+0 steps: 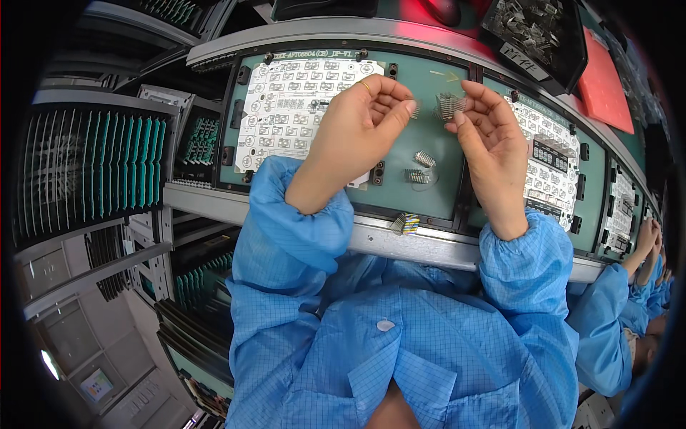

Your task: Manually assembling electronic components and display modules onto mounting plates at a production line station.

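Observation:
My left hand (361, 136) is closed in a pinch, with the tip of a small metal pin part (415, 111) just showing at thumb and forefinger. Across a short gap, my right hand (494, 146) grips a cluster of silvery pin parts (447, 106) between thumb and fingers. Beneath the hands, a small pin strip (424, 158) and another pin cluster (416, 176) lie on the green carrier plate (446, 196). Left of them, a white circuit board (282, 100) sits in the carrier, partly hidden by my left hand.
One more pin cluster (406, 224) rests on the metal rail (371, 239) nearest me. A second white board (547, 129) lies to the right. Farther back are a black bin (532, 36) of metal parts and a red sheet (606, 82). Board racks (93, 164) stand left; co-workers sit right.

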Motion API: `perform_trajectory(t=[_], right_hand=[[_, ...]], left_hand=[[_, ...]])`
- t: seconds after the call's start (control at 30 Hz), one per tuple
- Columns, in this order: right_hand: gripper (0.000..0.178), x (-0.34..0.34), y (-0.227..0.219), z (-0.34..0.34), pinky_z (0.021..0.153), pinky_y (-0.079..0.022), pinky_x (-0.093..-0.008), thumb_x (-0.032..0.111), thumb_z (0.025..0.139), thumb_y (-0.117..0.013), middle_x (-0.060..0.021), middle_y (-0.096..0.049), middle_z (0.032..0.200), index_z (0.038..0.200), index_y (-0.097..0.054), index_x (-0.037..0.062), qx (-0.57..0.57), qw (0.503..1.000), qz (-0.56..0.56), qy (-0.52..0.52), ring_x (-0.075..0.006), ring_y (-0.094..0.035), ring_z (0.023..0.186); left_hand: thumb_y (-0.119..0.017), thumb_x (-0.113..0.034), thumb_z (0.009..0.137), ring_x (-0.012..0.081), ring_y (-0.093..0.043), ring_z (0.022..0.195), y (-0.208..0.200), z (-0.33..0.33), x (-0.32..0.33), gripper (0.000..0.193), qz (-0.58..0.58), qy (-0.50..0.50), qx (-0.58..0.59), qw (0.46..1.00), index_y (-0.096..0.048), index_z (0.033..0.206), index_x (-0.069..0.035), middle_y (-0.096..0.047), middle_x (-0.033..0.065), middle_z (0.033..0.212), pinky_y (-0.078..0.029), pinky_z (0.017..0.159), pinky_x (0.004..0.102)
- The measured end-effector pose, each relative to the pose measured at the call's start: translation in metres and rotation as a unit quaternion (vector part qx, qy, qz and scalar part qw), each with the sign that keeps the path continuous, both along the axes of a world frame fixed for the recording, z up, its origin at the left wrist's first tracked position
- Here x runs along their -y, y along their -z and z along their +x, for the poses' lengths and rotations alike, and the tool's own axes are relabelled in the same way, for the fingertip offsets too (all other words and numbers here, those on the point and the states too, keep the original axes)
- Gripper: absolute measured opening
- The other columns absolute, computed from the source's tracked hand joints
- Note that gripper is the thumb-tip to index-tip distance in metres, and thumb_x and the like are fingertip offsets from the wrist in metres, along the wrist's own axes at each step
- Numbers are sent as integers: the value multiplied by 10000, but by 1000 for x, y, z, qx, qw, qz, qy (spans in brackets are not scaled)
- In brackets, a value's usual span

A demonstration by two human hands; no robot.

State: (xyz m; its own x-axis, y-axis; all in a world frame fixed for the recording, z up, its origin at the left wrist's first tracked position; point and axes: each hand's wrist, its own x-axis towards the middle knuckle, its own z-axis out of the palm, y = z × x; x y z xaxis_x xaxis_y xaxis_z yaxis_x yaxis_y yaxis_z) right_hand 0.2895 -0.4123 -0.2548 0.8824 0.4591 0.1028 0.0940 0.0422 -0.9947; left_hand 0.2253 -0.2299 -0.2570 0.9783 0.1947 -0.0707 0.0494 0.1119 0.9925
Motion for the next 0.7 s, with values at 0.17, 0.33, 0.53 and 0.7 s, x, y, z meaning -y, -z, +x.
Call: perform_trajectory(t=[0.17,0.33,0.53,0.7], right_hand=[[403,-2,2,-2,939,-517,-266,-38,947,-590,-67,-564,1125,1339,-497,-26,7,1000,-10,-2,-117,-582,1033],[414,-7,0,-6,876,-498,-238,-54,922,-602,-64,-562,1093,1320,-508,1,-11,999,29,-28,-114,-582,980],[432,-6,-3,-6,973,-503,-282,-74,940,-564,-84,-559,1135,1355,-460,-22,12,1000,26,-3,-133,-588,1041],[364,1,3,-3,909,-477,-243,-56,949,-563,-63,-583,1140,1308,-527,-11,54,990,-123,-51,-118,-577,1033]], left_hand=[[-776,-203,844,119,-592,739,11,2,2,313,325,-83,120,934,-690,1044,22,-666,122,915,-500,665,264],[-797,-234,823,96,-555,651,15,4,1,356,267,-40,114,956,-684,1051,16,-656,114,862,-466,580,275],[-745,-136,887,5,-517,627,7,0,3,248,81,3,39,996,-643,1042,27,-639,37,845,-397,523,178],[-721,-116,907,-3,-516,629,8,0,0,251,87,-17,54,995,-622,1087,29,-630,9,823,-404,534,158]])
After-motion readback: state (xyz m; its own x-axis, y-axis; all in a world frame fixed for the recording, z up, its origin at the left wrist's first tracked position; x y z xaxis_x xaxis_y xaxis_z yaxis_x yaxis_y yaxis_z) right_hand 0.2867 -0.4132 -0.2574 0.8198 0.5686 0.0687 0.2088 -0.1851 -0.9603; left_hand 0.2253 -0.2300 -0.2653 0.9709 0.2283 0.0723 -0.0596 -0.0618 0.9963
